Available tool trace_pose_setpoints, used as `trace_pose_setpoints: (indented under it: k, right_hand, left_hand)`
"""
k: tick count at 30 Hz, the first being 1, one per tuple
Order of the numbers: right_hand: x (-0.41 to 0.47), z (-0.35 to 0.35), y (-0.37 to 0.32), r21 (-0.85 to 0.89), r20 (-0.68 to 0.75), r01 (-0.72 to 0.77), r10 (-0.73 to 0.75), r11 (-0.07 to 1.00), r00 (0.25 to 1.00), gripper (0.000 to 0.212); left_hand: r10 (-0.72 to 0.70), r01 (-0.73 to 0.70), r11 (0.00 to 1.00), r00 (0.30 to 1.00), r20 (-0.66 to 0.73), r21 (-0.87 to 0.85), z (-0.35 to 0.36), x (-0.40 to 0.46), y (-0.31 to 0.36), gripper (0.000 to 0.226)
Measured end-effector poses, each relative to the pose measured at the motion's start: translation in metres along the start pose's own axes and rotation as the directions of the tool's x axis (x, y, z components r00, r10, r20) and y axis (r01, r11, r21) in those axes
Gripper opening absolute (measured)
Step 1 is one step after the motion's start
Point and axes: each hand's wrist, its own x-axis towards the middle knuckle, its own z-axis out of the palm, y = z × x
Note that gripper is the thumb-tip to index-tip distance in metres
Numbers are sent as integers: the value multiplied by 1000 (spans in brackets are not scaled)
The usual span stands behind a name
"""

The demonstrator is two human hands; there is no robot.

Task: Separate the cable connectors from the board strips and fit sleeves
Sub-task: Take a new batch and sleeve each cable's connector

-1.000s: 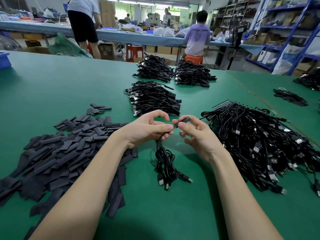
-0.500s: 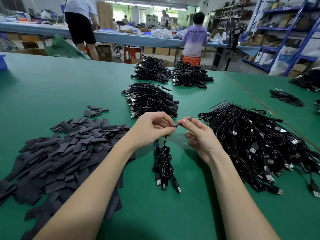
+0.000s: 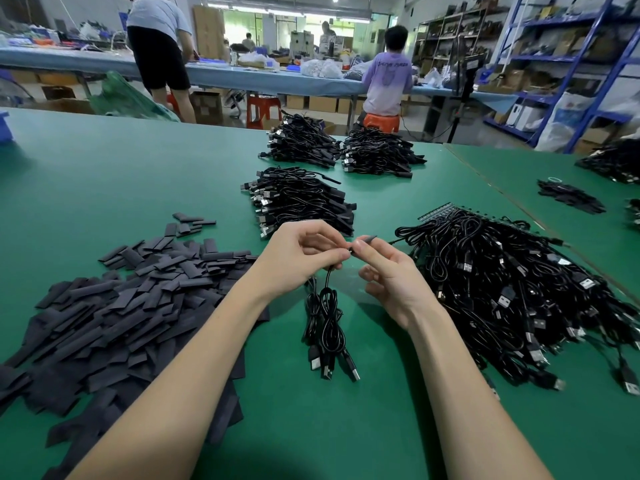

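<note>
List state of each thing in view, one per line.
left hand: pinches cable end
right hand: pinches sleeve
sleeve: at cable tip
held cables: bunch dangling, plugs on table
loose sleeves: flat, heaped
cable pile: tangled, on strip

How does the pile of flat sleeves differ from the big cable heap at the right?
The sleeve pile lies left of the arms; the cable heap lies right. The sleeve pile is flat dark grey strips; the cable heap is tangled black cords with plugs. Both rest loose on the green table.
</note>
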Motion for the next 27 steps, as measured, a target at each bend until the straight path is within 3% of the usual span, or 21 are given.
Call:
trace_pose_setpoints:
  k: [4,8,27]
  right_hand:
    - [1,6,-1,-66,-159,163,-171,984,972,29]
    - [3,12,1,-104,-203,262,-279,959,939,26]
    - [5,25,9,-14,-311,236,-229,972,922,27]
  left_hand:
    - [-47,45,997,998,-38,-61,6,2,0,13]
    - [-61,58,996,997,-41,-73,8,3,-2,10]
    - [-93,78,989,988,-120,-127,10,5,-2,17]
